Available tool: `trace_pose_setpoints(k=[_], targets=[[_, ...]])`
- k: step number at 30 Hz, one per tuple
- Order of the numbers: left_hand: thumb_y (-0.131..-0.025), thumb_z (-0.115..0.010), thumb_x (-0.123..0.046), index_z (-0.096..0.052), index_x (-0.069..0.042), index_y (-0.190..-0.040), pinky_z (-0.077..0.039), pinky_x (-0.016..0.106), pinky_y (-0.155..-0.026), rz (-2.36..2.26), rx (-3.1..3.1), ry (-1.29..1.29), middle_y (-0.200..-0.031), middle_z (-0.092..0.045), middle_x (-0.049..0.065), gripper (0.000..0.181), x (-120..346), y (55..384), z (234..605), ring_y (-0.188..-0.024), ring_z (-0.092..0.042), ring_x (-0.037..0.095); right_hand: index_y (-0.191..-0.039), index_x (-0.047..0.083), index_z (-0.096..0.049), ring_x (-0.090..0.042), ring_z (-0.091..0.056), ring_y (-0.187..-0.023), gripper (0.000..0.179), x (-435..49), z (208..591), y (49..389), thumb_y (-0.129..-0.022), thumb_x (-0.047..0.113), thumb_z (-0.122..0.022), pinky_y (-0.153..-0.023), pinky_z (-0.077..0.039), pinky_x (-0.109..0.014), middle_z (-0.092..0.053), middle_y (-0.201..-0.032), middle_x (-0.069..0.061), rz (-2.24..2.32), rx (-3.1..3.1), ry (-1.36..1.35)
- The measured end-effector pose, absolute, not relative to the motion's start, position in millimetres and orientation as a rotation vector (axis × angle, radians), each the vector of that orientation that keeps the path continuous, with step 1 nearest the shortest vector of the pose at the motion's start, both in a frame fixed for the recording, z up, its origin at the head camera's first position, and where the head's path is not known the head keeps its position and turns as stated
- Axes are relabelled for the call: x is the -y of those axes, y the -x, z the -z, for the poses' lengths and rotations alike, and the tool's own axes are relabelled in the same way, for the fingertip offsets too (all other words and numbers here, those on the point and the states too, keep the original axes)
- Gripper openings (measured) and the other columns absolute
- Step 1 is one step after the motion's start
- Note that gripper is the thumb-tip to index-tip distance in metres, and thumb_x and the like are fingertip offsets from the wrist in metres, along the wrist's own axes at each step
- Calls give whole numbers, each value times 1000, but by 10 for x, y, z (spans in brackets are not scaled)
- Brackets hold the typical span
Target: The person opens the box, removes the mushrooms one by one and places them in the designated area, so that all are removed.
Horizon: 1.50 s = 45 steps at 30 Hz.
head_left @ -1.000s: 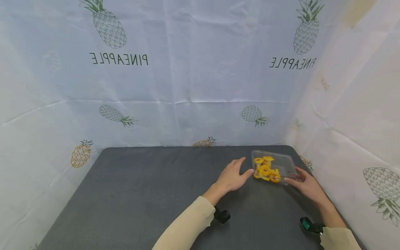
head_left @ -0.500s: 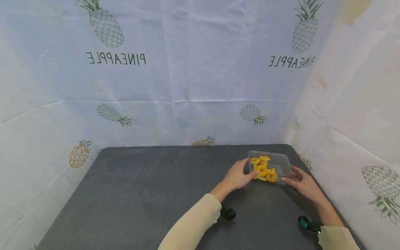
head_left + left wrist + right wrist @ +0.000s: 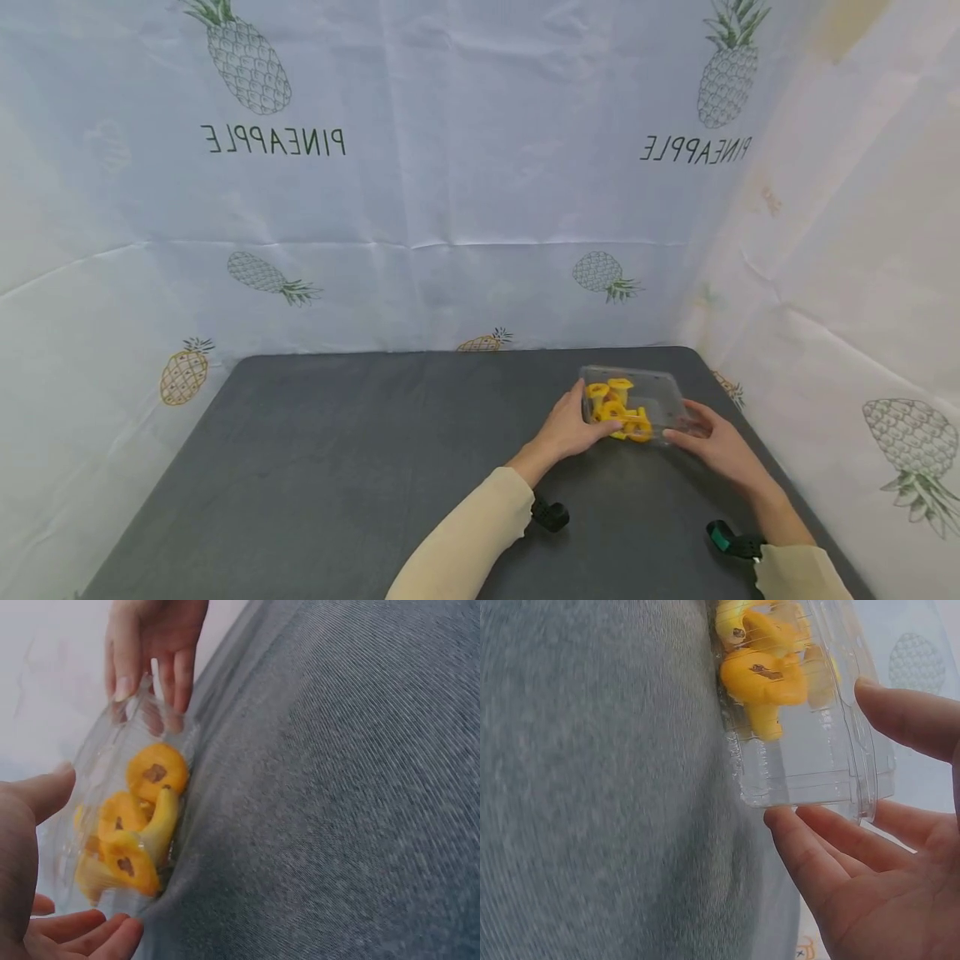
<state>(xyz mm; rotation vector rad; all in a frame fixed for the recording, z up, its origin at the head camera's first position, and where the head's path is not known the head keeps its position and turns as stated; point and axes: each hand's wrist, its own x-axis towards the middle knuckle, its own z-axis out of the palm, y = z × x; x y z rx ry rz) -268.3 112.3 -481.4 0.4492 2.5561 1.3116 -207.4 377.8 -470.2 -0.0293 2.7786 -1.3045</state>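
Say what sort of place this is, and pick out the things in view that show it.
Probably a makeshift recording booth, not an ordinary kitchen: creased pineapple-print cloth rises behind and beside a dark tabletop, and a black device is worn at the person's wrist.

"Where's the head camera?"
"Set high and back, facing forward and down across the dark gray tabletop [image 3: 337,467]."
"The wrist pair?"
"Close in (rolled sideways), facing the clear plastic container [image 3: 658,402] all three share."

Pale pineapple-print sheets [image 3: 465,183] on three sides of dark grey tabletop [image 3: 337,450]; PINEAPPLE lettering [image 3: 273,140] mirrored; horizontal crease [image 3: 431,245].
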Motion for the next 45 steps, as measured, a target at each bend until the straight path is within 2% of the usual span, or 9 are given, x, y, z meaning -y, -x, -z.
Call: trace_pose_setpoints(k=[12, 18, 27, 35, 45], targets=[[-92, -71, -53, -26, -18, -163, -44, 50, -111, -1464, -2499, -491, -159, -40, 8, 91, -957, 2705, 4887, -141, -44, 28, -159, -7, -16, -54, -47, -130, 87, -3627, 4753, 2114, -102, 36, -65, -93, -55, -56, -39, -148, -39, 1329, -2781, 93], [-94, -71, -51, -26, -16, -162, -43, 51, -111, -1500, -2483, -487, -160, -38, 8, 89, -838, 2690, 4895, -142, -43, 29, -159, -6, -14, -52, -47, -131, 89, -3499, 4744, 2117, -101, 38, -65, -93, -54, -55, -39, -149, -38, 1320, -2770, 58], [-94, -70, -50, -27, -13, -162, -42, 55, -111, -1520, -2492, -485, -161, -36, 11, 88, -639, 2636, 4883, -143, -41, 33, -158, -5, -20, -50, -49, -130, 85, -3326, 4746, 2105, -101, 39, -65, -93, -54, -55, -46, -145, -35, 1356, -2770, 88], [-95, -70, -50, -26, -12, -162, -47, 54, -106, -1513, -2500, -487, -159, -38, 14, 89, -471, 2596, 4885, -136, -49, 34, -159, -4, -21, -48, -52, -128, 85, -3183, 4755, 2112, -100, 38, -66, -93, -55, -52, -48, -144, -33, 1377, -2748, 107], [-97, -70, -44, -25, -10, -162, -50, 53, -102, -1523, -2501, -476, -158, -39, 17, 87, -261, 2564, 4860, -134, -51, 36, -158, -3, -25, -47, -53, -128, 86, -2989, 4736, 2140, -98, 40, -69, -93, -55, -53, -51, -142, -31, 1370, -2744, 107]])
